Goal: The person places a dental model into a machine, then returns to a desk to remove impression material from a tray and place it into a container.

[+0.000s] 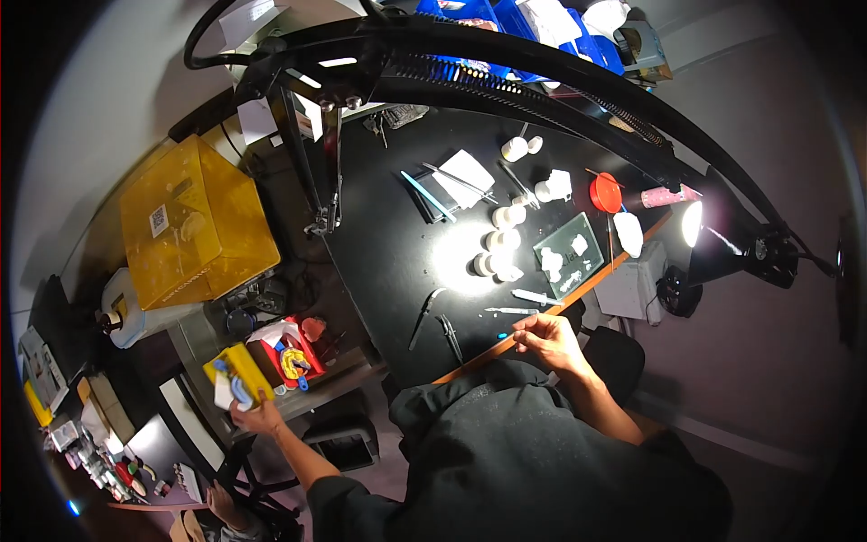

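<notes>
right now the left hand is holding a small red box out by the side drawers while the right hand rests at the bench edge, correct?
Not quite: in the head view the box in the left hand is yellow, not red. The rest holds; the right hand rests at the bench edge.

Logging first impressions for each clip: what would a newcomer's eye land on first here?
Probably the bright pool of lamp light in the middle of the black worktable, lighting a cluster of small white pots. Next, the big translucent yellow box at the left. The left hand reaches down to a small yellow box by a red tray, while the right hand rests at the table's near edge.
</notes>
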Action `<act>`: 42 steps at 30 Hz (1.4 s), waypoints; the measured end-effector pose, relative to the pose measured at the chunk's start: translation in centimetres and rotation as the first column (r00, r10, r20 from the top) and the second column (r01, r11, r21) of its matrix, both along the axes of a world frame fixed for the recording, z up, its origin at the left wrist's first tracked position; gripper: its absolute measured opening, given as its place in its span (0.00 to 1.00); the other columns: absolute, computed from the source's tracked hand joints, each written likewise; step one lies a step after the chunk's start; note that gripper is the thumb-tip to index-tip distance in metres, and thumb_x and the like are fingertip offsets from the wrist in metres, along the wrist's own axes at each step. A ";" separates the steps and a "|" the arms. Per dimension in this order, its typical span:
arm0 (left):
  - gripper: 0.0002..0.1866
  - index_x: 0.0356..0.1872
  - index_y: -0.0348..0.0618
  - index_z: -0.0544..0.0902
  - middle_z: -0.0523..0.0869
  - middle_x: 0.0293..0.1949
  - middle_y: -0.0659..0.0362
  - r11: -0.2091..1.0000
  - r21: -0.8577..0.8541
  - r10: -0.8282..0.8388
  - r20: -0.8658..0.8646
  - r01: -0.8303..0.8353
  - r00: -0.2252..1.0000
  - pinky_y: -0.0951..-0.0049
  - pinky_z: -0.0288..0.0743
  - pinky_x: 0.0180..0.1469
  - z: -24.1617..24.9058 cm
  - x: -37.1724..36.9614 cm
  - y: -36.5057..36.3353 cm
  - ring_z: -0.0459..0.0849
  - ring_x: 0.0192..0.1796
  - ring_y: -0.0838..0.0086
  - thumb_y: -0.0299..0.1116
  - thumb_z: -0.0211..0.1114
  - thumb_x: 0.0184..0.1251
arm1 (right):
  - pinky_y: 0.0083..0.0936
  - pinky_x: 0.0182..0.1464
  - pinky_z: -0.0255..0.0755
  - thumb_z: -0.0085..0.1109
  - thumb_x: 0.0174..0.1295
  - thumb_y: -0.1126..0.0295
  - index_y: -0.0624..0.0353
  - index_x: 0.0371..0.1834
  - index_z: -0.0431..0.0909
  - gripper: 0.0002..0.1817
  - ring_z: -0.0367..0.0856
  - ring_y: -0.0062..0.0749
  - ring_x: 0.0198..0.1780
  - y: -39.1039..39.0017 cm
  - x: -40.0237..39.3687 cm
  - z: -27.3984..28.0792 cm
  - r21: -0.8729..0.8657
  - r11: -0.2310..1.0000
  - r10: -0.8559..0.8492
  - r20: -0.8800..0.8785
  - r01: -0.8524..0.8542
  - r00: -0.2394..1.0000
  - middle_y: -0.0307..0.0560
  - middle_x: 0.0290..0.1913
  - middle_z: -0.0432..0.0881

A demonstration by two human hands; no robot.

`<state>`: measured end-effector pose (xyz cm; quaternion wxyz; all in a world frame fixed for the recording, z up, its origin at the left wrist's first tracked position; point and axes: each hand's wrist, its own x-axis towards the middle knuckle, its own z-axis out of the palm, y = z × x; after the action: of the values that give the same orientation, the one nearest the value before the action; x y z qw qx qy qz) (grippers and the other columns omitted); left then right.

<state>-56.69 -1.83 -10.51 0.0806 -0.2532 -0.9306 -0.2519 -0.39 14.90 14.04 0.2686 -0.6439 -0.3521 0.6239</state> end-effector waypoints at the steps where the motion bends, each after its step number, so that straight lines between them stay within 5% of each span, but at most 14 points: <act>1: 0.36 0.53 0.41 0.75 0.77 0.51 0.45 0.999 0.034 -0.019 -0.074 0.021 0.997 0.47 0.71 0.57 1.2 -0.5 0.1 0.74 0.56 0.46 0.36 0.86 0.42 | 0.15 0.38 0.77 0.65 0.68 0.75 0.67 0.43 0.83 0.06 0.81 0.17 0.31 0.1 -0.1 0.1 0.000 1.000 0.004 0.001 -0.004 1.000 0.40 0.33 0.85; 5: 0.34 0.49 0.39 0.79 0.80 0.49 0.48 1.000 0.006 -0.011 -0.218 0.013 0.976 0.51 0.71 0.59 7.8 -6.8 -2.4 0.77 0.53 0.51 0.50 0.84 0.46 | 0.16 0.38 0.77 0.64 0.68 0.75 0.67 0.43 0.83 0.05 0.81 0.17 0.31 -0.2 -0.4 0.2 -0.037 0.999 0.007 -0.006 -0.007 1.000 0.39 0.32 0.85; 8: 0.36 0.48 0.43 0.81 0.83 0.46 0.52 0.979 -0.122 0.135 -0.219 -0.164 0.967 0.51 0.74 0.55 11.7 -13.8 -4.5 0.79 0.51 0.52 0.60 0.81 0.47 | 0.16 0.38 0.77 0.65 0.68 0.75 0.66 0.43 0.83 0.05 0.81 0.16 0.32 -0.1 -0.6 0.3 -0.036 0.999 0.017 -0.001 -0.017 1.000 0.39 0.32 0.85; 9: 0.38 0.49 0.44 0.82 0.84 0.46 0.53 0.977 -0.156 0.078 -0.387 -0.148 0.919 0.51 0.75 0.55 12.0 -16.7 -5.8 0.81 0.50 0.52 0.65 0.79 0.47 | 0.16 0.38 0.77 0.65 0.68 0.75 0.66 0.42 0.83 0.05 0.81 0.16 0.32 -0.1 -0.7 0.4 -0.043 0.999 0.019 0.001 -0.018 1.000 0.39 0.32 0.85; 10: 0.38 0.52 0.46 0.83 0.86 0.48 0.52 0.935 -0.244 0.145 -0.394 -0.255 0.908 0.51 0.75 0.57 12.6 -19.1 -6.6 0.82 0.54 0.52 0.65 0.77 0.48 | 0.16 0.39 0.77 0.65 0.68 0.75 0.66 0.42 0.83 0.06 0.81 0.16 0.32 -0.1 -0.8 0.4 -0.049 0.999 0.020 0.001 -0.020 1.000 0.39 0.32 0.85; 11: 0.39 0.54 0.47 0.83 0.86 0.48 0.51 0.964 -0.088 0.220 -0.254 -0.249 0.942 0.49 0.76 0.56 12.3 -21.7 -7.5 0.84 0.50 0.52 0.66 0.77 0.47 | 0.17 0.39 0.78 0.65 0.67 0.74 0.66 0.42 0.83 0.06 0.82 0.17 0.33 -0.2 -0.7 0.2 -0.047 0.998 0.033 -0.006 -0.034 0.999 0.39 0.32 0.85; 12: 0.41 0.55 0.46 0.82 0.86 0.50 0.51 0.891 -0.243 0.259 -0.422 -0.384 0.869 0.51 0.77 0.55 13.0 -23.0 -7.7 0.85 0.50 0.52 0.66 0.77 0.47 | 0.17 0.39 0.79 0.65 0.67 0.74 0.66 0.42 0.83 0.06 0.82 0.18 0.33 -0.2 -1.0 0.6 -0.063 0.998 0.021 -0.009 -0.021 1.000 0.39 0.32 0.85; 18: 0.35 0.50 0.41 0.83 0.85 0.43 0.51 0.809 -0.242 0.445 -0.346 -0.536 0.826 0.53 0.73 0.54 14.8 -25.4 -4.2 0.83 0.49 0.54 0.64 0.72 0.57 | 0.19 0.41 0.80 0.65 0.68 0.74 0.66 0.42 0.83 0.06 0.84 0.19 0.35 0.4 -2.8 1.9 -0.104 0.991 0.080 -0.050 -0.085 0.996 0.40 0.34 0.86; 27: 0.32 0.48 0.41 0.83 0.85 0.42 0.52 0.934 -0.136 0.288 -0.258 -0.330 0.922 0.55 0.73 0.53 8.3 -17.9 4.8 0.82 0.48 0.56 0.61 0.70 0.58 | 0.20 0.45 0.81 0.63 0.70 0.72 0.66 0.45 0.83 0.08 0.84 0.20 0.38 0.9 -3.7 2.3 -0.105 0.977 0.183 -0.027 -0.185 0.983 0.40 0.36 0.85; 42: 0.27 0.45 0.41 0.83 0.84 0.40 0.54 0.996 0.044 -0.069 -0.145 0.076 0.987 0.58 0.72 0.50 6.6 -7.3 9.4 0.81 0.45 0.59 0.57 0.68 0.60 | 0.20 0.44 0.81 0.64 0.68 0.72 0.66 0.43 0.83 0.08 0.84 0.19 0.36 0.7 -3.8 2.9 -0.075 0.973 0.212 -0.056 -0.216 0.976 0.40 0.34 0.85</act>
<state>-63.97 7.54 -3.94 0.1441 -0.3022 -0.9061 -0.2585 -4.15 15.60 16.96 0.1819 -0.5974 -0.3875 0.6781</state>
